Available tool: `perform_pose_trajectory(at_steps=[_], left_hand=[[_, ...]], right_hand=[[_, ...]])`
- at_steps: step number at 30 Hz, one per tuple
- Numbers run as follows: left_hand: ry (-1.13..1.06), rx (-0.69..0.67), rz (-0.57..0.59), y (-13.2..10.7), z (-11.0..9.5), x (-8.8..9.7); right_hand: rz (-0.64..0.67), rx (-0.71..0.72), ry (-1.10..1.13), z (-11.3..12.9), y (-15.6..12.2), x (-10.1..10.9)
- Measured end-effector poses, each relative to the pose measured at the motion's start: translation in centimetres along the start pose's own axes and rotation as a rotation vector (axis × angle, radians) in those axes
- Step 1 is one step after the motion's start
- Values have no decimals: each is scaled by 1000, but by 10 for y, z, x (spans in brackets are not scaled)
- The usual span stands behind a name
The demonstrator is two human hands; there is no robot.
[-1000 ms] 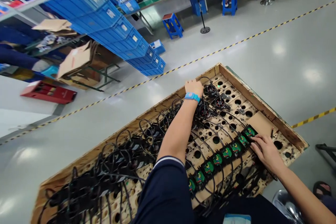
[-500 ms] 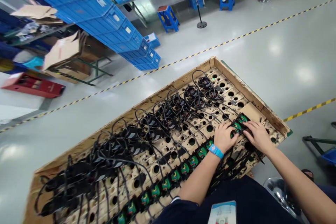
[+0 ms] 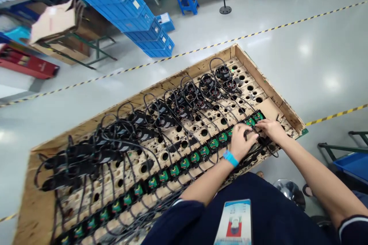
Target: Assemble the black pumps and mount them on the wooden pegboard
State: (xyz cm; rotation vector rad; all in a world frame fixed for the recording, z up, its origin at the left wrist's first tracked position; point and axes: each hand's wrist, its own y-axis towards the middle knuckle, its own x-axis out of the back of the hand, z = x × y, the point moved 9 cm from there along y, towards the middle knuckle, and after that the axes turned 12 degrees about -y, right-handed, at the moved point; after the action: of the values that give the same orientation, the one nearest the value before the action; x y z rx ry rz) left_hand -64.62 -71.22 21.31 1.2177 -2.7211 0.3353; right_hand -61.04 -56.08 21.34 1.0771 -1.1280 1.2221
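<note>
Resting left hand [image 3: 240,139], right hand [image 3: 268,129] on green board row [image 3: 184,162] running lower-left to upper-right; grip unclear.

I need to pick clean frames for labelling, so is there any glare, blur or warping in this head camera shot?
Head view: soft glare patches on the grey floor; the wooden tray looks skewed by the wide lens; left hand and right hand at the green boards are fairly sharp; the top-left cardboard box is softer.

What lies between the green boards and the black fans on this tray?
Between the green boards and fans: black wires crossing the drilled tray; head view.
</note>
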Motion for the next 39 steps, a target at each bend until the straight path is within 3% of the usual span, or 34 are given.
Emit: perform_pose_trajectory(at_steps=[1,3,5,6,8,11,14,16,19,25,28,30,32,35,37,39], left_hand=[[-196,163,51,-24,18,-20],[-545,586,345,-84,57,-91],[-641,889,402,-125,89,-141],[-649,943,371,-130,101,-158],[-683,886,279,-111,109,-185],[-813,673,233,-66,91,-217],[-854,572,211,-53,76,-227],[-843,551,184,-68,76,-213],[-825,501,192,-114,80,-162],[-434,425,131,-210,72,14],[46,359,41,-232,64,98],[437,275,-27,-234,61,141],[737,215,-49,-231,68,166],[947,139,-49,-222,84,179],[992,69,-167,-215,82,182],[972,-20,-330,-202,65,179]], right_hand=[[13,-6,-15,-1,3,-1],[24,-14,-30,-3,7,-2],[35,-30,-50,-5,11,-4],[40,-36,-60,-7,12,-5],[49,-42,-80,-8,14,-6],[55,-39,-104,-9,14,-7],[43,-37,-117,-10,13,-5],[27,-36,-117,-11,12,-4],[-1,-27,-100,-12,10,-3],[-103,24,-106,-21,7,-9],[-138,33,-118,-28,6,-13],[-154,46,-115,-31,6,-15],[-178,61,-117,-31,6,-15],[-188,36,-133,-30,7,-16],[-159,9,-141,-27,8,-16],[-115,3,-134,-23,11,-14]])
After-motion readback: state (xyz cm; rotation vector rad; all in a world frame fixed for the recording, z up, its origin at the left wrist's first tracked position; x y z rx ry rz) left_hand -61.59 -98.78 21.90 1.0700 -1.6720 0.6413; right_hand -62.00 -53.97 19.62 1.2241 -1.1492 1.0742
